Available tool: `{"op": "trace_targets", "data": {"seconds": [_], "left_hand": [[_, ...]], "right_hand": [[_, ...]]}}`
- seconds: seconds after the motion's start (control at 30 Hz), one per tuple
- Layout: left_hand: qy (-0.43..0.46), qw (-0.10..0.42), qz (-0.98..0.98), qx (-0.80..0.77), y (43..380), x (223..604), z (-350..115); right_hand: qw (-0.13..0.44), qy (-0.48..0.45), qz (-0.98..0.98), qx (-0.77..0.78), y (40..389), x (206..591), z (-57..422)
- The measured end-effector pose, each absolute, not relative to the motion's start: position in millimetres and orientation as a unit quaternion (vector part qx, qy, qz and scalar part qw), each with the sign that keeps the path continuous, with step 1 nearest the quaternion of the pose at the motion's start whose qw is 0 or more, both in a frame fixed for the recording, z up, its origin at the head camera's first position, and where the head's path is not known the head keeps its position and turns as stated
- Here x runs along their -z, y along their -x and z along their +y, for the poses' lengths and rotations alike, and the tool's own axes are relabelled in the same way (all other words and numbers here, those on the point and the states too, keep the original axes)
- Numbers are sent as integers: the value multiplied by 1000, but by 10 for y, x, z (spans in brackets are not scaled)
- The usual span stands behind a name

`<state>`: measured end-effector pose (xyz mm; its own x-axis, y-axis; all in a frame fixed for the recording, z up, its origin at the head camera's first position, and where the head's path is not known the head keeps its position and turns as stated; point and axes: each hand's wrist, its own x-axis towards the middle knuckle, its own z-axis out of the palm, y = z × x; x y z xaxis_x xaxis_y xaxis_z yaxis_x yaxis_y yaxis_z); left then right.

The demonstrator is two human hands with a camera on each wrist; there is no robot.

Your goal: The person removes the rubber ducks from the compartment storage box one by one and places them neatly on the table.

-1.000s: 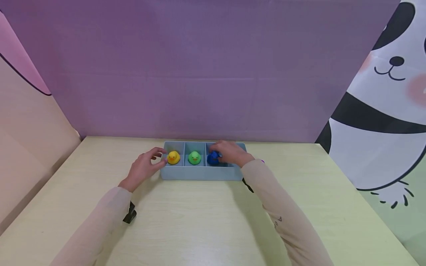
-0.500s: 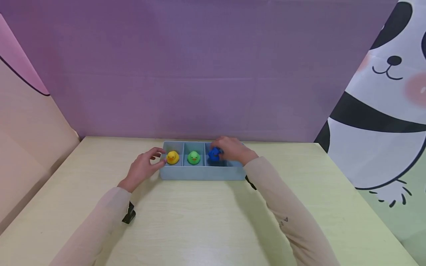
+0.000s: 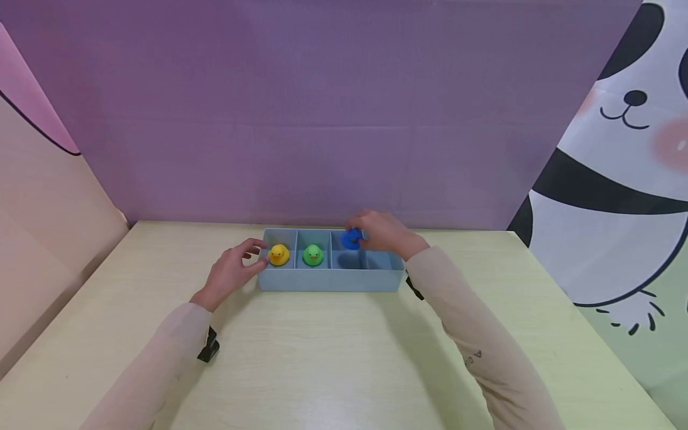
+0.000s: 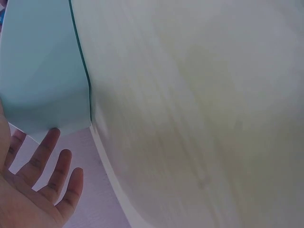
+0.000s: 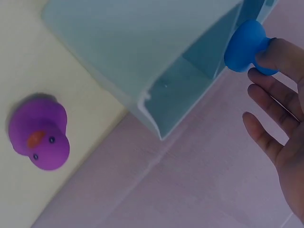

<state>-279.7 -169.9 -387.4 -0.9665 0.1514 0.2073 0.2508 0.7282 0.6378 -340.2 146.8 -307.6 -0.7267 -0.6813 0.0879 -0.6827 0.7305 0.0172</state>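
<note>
My right hand (image 3: 384,232) pinches a blue rubber duck (image 3: 352,239) between thumb and fingertips, over the third compartment of a light blue divided box (image 3: 328,280). In the right wrist view the blue duck (image 5: 245,46) shows at the box's rim, the other fingers spread below it. A yellow rubber duck (image 3: 279,255) sits in the leftmost compartment and a green rubber duck (image 3: 313,255) in the second. My left hand (image 3: 232,269) is at the box's left end, fingers loosely bent; the left wrist view shows a fingertip (image 4: 54,133) right at the box wall.
A purple rubber duck (image 5: 40,130) lies on the table to the right of the box, seen in the right wrist view and hidden behind the right arm in the head view. The pale wooden table (image 3: 301,352) ends at a purple backdrop (image 3: 322,119) just behind the box.
My right hand has lifted the blue duck up from the third compartment's floor and moved slightly right and back with it. The left hand has stayed at the box's left end.
</note>
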Motion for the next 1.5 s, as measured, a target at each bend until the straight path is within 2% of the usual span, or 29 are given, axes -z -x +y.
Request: {"op": "trace_targets", "data": {"seconds": [0.57, 1.5], "left_hand": [[110, 65, -926, 354, 2812, 3891, -1693], [102, 57, -926, 360, 2794, 3887, -1689]], "right_hand": [[53, -349, -936, -7, 3363, 3011, 1736], [66, -296, -953, -21, 3292, 3079, 2483]]}}
